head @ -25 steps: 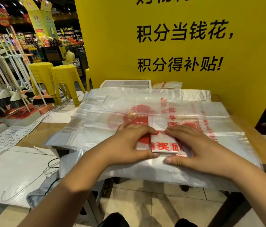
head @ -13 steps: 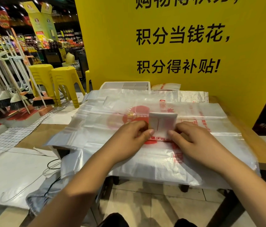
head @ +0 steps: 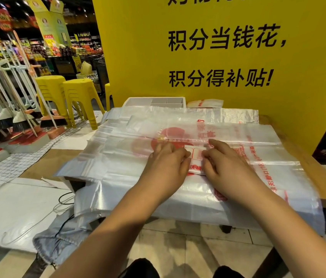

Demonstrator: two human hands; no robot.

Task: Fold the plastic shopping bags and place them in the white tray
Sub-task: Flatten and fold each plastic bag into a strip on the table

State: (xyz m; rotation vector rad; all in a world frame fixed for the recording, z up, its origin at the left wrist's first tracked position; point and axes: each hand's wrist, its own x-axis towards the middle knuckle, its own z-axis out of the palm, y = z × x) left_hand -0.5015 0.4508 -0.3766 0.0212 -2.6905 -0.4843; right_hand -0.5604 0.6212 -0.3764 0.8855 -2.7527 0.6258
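The left hand (head: 166, 163) and the right hand (head: 224, 163) lie palm-down and close together on a small folded bag (head: 195, 157), a packet of white plastic with red print; each grip is pressed flat with the fingers together and bent over the packet's sides, pinning it rather than pinching it up; I judge this is to squeeze out air and keep the springy film from unfolding while the last crease sets. The packet sits on top of the stack of flat bags (head: 118, 157), which serves as a smooth pad and keeps the next bag directly to hand; the stack covers most of the worktop (head: 322, 173) and droops over its near edge. The white tray (head: 154, 102) stands at the far edge against the yellow board (head: 198, 57), well apart from the hands, with its dividers showing; what it holds I cannot tell from this angle. A crumpled bag (head: 205, 103) lies just beside the tray on its right. The fold looks nearly finished; the packet is not yet in the tray; lifting it without a firm pinch could let it spring open.
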